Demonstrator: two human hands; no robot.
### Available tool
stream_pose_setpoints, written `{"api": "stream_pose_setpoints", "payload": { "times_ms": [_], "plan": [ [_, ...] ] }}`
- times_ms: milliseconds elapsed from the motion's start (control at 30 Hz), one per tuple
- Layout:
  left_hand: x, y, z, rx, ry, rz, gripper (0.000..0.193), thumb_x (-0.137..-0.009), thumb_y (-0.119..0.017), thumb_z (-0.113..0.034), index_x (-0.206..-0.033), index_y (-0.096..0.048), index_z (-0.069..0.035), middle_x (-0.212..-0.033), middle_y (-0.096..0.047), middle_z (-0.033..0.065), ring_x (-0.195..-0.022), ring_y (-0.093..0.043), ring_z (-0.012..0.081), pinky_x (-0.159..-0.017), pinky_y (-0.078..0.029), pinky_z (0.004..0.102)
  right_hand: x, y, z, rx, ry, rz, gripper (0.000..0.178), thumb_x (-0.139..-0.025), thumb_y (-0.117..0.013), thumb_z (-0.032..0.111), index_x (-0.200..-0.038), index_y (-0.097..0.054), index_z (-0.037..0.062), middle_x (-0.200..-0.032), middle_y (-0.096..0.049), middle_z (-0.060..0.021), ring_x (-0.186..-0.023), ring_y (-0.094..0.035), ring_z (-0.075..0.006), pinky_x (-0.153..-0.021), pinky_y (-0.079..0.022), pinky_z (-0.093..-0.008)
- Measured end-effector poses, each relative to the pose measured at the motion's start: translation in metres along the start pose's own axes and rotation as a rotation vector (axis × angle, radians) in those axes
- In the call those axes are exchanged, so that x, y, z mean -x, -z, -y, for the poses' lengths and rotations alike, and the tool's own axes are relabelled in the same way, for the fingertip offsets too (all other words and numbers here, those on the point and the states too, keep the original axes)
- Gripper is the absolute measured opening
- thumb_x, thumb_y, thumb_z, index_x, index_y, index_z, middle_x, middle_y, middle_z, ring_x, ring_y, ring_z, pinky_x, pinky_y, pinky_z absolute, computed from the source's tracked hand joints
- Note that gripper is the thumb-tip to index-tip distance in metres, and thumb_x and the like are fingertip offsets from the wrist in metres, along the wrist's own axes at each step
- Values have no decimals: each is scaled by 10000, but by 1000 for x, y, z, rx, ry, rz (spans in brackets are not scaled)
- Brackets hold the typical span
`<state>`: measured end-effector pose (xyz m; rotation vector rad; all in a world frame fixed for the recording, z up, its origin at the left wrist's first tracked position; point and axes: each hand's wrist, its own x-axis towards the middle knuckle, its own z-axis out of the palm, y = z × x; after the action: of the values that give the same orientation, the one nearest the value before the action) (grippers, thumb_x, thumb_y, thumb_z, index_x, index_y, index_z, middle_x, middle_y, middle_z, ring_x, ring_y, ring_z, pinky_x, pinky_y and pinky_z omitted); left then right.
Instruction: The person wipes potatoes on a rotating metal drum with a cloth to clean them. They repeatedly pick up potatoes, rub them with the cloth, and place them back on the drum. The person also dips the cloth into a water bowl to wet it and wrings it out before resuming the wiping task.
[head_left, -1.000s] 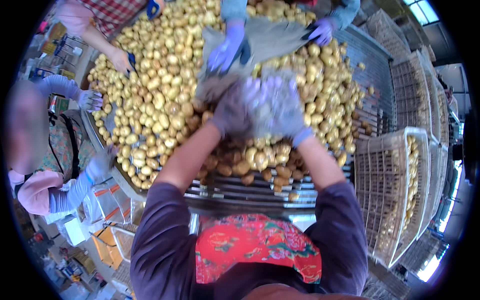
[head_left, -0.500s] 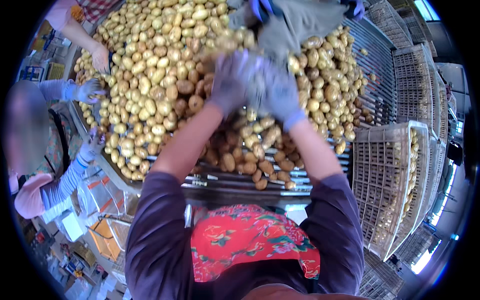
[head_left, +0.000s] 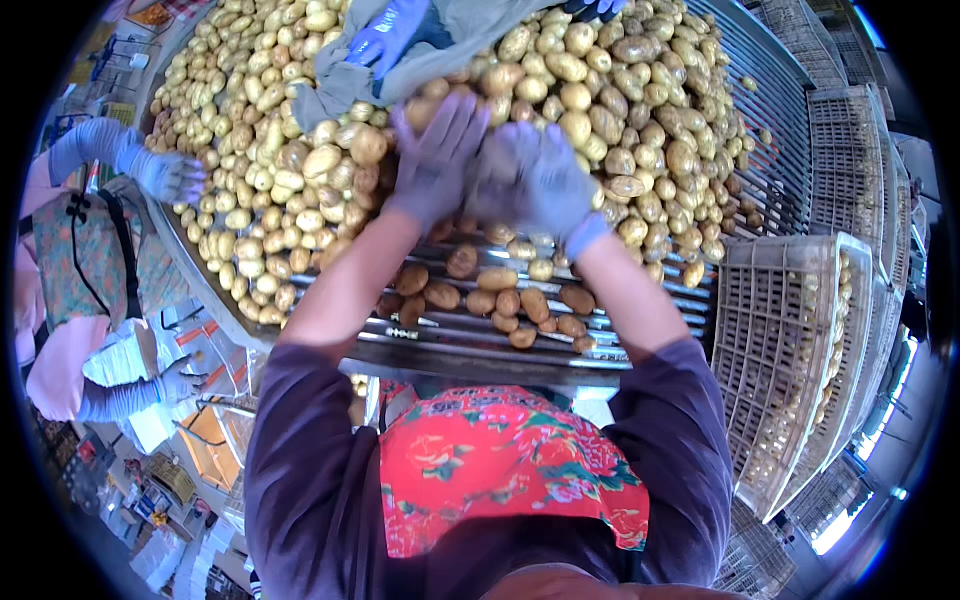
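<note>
Both my hands wear grey-purple work gloves and reach into a heap of potatoes (head_left: pixel 620 120) on a slatted metal sorting table (head_left: pixel 440 330). My left hand (head_left: pixel 440 165) lies palm down against the potatoes with its fingers stretched and spread. Beside it, my right hand (head_left: pixel 540 185) is over the potatoes too. Motion smears its fingers, so whether it grips a potato cannot be made out. Several loose brown potatoes (head_left: pixel 497 280) rest on the bars between my forearms and the table's near edge.
Across the table, a co-worker's blue-gloved hand (head_left: pixel 385 40) and grey sleeve (head_left: pixel 460 40) reach over the heap. At the left, another person's gloved hand (head_left: pixel 172 177) is at the table edge. A plastic crate (head_left: pixel 770 350) holding potatoes stands close on my right, with more crates (head_left: pixel 845 150) behind.
My hands have separated slightly, and the left one now lies spread. Fewer potatoes cover the near bars. The co-worker's grey sleeve has swung left, and the person at left has shifted their hands.
</note>
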<state>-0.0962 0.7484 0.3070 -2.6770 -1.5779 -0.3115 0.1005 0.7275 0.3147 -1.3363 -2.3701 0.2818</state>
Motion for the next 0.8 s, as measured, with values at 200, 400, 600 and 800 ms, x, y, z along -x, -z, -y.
{"api": "stream_pose_setpoints", "payload": {
  "times_ms": [200, 400, 600, 800],
  "plan": [
    [81, -9, -45, 286, -36, 18, 611, -870, -575, -284, -1446, -423, -150, -1532, -359, 145, -1450, -304, 252, -1165, -85, 637, 90, 19, 29, 84, -10, 30, 621, -841, -649, 421, -1355, -545, 90, -1425, -501, -145, -1390, -399, -324, -1155, -207, -588],
    [65, -18, -41, 322, 107, -162, 495, -871, -553, -281, -1341, -537, -128, -1342, -551, 134, -1275, -503, 298, -1127, -270, 561, 55, -5, 32, 184, -60, 4, 632, -790, -670, 174, -1394, -508, 82, -1401, -531, -163, -1334, -473, -328, -1127, -296, -545],
    [27, 77, 46, 838, 121, -371, 489, -753, -703, -109, -1234, -614, -107, -1084, -665, 128, -988, -632, 315, -921, -465, 409, -39, 52, 50, -308, -143, -93, 571, -785, -765, 277, -1248, -578, 1, -1109, -686, -185, -972, -685, -348, -836, -544, -388],
    [54, -33, 112, 54, 518, -354, 563, -875, -575, -149, -1427, -468, -132, -1441, -467, 121, -1363, -416, 272, -1127, -132, 595, -47, -47, 74, -34, 102, -89, 902, -804, -634, 576, -1435, -399, -24, -1462, -423, -221, -1424, -310, -362, -1148, -121, -646]
  ]
}}
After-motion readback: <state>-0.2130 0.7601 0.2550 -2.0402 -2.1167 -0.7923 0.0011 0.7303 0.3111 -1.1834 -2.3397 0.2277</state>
